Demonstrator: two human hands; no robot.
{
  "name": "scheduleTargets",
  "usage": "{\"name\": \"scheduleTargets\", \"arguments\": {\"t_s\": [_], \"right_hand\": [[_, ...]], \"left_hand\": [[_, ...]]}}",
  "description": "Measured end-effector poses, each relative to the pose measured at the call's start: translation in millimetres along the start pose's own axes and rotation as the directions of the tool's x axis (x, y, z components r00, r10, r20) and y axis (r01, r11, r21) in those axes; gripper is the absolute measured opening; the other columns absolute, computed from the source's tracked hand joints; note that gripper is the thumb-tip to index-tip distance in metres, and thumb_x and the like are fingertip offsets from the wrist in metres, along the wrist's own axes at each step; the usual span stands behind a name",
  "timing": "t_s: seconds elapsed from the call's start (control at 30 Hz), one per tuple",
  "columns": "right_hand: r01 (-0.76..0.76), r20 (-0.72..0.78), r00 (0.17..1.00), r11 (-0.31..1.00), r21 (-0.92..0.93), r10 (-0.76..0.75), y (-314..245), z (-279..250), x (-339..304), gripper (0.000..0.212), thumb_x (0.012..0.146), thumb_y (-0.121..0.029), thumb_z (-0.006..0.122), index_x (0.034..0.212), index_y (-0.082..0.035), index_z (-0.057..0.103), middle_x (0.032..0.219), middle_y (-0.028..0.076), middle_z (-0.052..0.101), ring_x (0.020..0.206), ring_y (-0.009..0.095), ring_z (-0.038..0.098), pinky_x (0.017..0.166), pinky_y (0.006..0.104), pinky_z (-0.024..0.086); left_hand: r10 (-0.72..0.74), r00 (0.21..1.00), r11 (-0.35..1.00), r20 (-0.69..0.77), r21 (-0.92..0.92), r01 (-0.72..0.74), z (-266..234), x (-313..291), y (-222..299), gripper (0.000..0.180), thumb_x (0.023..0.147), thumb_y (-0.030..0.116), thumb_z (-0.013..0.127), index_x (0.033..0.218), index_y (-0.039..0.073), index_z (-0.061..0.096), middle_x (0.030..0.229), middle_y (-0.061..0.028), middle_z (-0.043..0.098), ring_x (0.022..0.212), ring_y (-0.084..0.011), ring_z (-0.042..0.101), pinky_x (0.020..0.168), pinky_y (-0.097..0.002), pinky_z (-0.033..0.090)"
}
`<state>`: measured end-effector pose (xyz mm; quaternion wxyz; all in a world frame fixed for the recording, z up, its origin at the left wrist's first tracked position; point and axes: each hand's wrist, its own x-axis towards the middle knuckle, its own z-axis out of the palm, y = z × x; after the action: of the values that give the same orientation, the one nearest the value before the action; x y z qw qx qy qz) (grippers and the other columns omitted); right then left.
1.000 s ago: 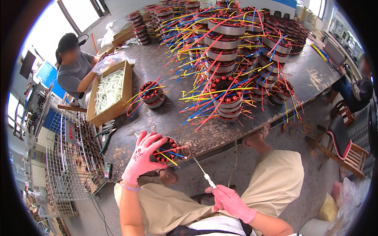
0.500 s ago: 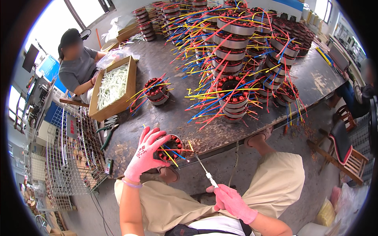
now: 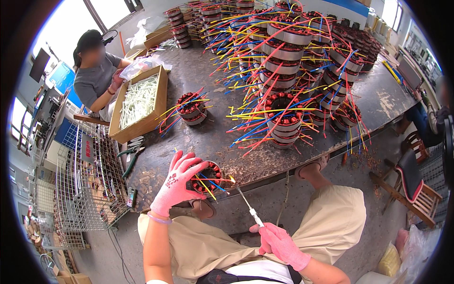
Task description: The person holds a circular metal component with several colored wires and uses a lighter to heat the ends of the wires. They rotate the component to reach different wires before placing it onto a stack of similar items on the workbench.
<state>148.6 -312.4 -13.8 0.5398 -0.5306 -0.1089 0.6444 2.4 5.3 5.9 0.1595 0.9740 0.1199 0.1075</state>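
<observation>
My left hand (image 3: pixel 175 183), in a pink glove, grips a motor stator (image 3: pixel 218 171) at the table's near edge. The stator is a ring with red windings, and yellow, blue and red wires stick out of it toward the right. In my pink-gloved right hand (image 3: pixel 280 244) is a slim long-necked lighter (image 3: pixel 256 216) with a white handle and a thin metal neck. Its tip points up and left, close to the wire ends. A small orange, flame-like glow shows at one wire end just beyond that tip. Whether the tip touches a wire I cannot tell.
Tall stacks of wired stators (image 3: pixel 283 57) fill the table's back. A single stator pile (image 3: pixel 191 111) stands left of them, near a cardboard box (image 3: pixel 124 137) of white tubes. Green-handled pliers (image 3: pixel 131 165) lie at the left edge. A co-worker (image 3: pixel 97 71) sits beyond the box.
An orange glow has appeared at the wire end by the lighter's tip. Both hands keep nearly the same place. The co-worker has raised a hand toward the plastic bag.
</observation>
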Motion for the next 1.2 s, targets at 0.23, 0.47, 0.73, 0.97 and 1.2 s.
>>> {"name": "scheduleTargets", "arguments": {"t_s": [0.23,0.47,0.73,0.97,1.2], "right_hand": [[-0.003,0.007,1.0,1.0,0.006,0.003,0.7,-1.8,-0.7,0.035,0.108,-0.024,0.045,0.127,0.0,0.061,0.062,-0.001,0.044,0.058,0.008,0.045,0.062,0.027,0.05],[0.0,0.004,1.0,1.0,-0.004,0.0,-4.1,-0.3,-3.4,0.034,0.108,-0.023,0.044,0.127,0.0,0.061,0.063,-0.001,0.044,0.058,0.008,0.046,0.062,0.0269,0.049],[0.005,0.006,1.0,0.999,-0.032,-0.005,-1.1,-1.4,-0.2,0.035,0.108,-0.024,0.045,0.127,0.0,0.061,0.063,-0.001,0.045,0.058,0.008,0.046,0.062,0.0266,0.049],[0.001,-0.009,1.0,1.0,-0.019,-0.002,0.0,-0.9,-0.8,0.036,0.107,-0.024,0.045,0.127,0.001,0.061,0.062,-0.001,0.045,0.058,0.008,0.047,0.062,0.0269,0.049],[0.016,-0.005,1.0,0.998,-0.068,-0.017,1.7,-0.7,0.7,0.036,0.107,-0.024,0.045,0.126,0.001,0.062,0.062,0.0,0.046,0.058,0.008,0.048,0.061,0.0267,0.049]], "left_hand": [[0.002,1.0,1.0,-0.007,-0.018,-0.002,0.7,3.9,3.1,0.098,0.046,0.032,0.093,0.137,0.015,0.06,0.135,-0.0088,0.058,0.137,-0.0342,0.046,0.123,-0.0561,0.021],[0.002,1.0,1.0,0.009,-0.024,-0.001,-0.2,2.8,2.1,0.1,0.044,0.029,0.093,0.136,0.011,0.06,0.136,-0.0091,0.058,0.139,-0.0343,0.044,0.125,-0.0552,0.019],[-0.017,1.0,1.0,0.016,-0.021,0.017,-1.2,4.4,4.5,0.099,0.044,0.027,0.094,0.136,0.01,0.06,0.137,-0.0091,0.058,0.14,-0.034,0.044,0.125,-0.0545,0.019],[-0.026,0.999,0.999,0.03,-0.032,0.027,-2.8,4.4,6.0,0.097,0.047,0.024,0.093,0.137,0.011,0.06,0.138,-0.0088,0.058,0.14,-0.0333,0.043,0.126,-0.054,0.018],[-0.027,0.999,1.0,0.026,-0.014,0.027,-3.6,2.9,4.8,0.096,0.047,0.025,0.093,0.136,0.011,0.06,0.138,-0.0085,0.058,0.141,-0.0329,0.044,0.125,-0.0537,0.019]]}}
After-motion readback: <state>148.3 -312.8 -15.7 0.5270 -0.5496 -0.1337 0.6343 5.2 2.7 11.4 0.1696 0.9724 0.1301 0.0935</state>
